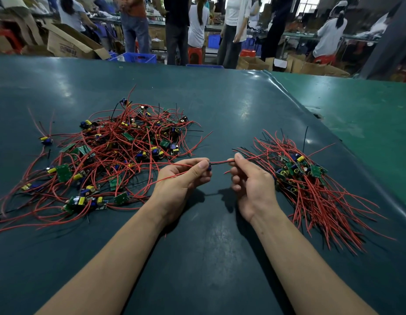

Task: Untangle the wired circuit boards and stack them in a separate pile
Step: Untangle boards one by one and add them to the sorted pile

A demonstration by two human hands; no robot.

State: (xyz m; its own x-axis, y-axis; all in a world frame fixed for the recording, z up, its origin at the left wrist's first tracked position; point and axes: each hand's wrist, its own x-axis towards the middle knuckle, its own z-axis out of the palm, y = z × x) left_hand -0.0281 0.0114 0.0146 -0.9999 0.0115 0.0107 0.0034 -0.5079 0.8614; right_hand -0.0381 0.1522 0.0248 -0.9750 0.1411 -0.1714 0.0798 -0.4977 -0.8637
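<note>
Item, nearest: two bare forearms reaching over the dark green rubber-topped bench point(208, 258). Left hand point(179, 178), fingers curled, thumb and forefinger pinching a small blue-and-green wired circuit board point(209, 166) by its end; long red leads trail from that hand back toward the tangle. Right hand point(249, 180), just right of the held board, pinches the board's short red-and-black wire pair point(220, 162) between thumb and forefinger, the other fingers loosely curled. The wires run taut between the two hands, held above the bench; judged a straightening pull so that the leads lie parallel before the board is laid down. Left of the held board: a loose tangled heap of green circuit boards with yellow and blue components and looping red wires point(111, 155), the unsorted stock, still large; one stray board point(46, 140) lies at its far left edge. Right of the held board: a sorted pile of boards with red leads combed one way point(311, 178), boards bunched at the middle, placed within the right hand's reach for stacking. Beyond the bench: an open brown cardboard carton point(70, 44), contents not visible, and a blue plastic crate point(140, 57), contents unclear. Farthest: standing people at work lines.
</note>
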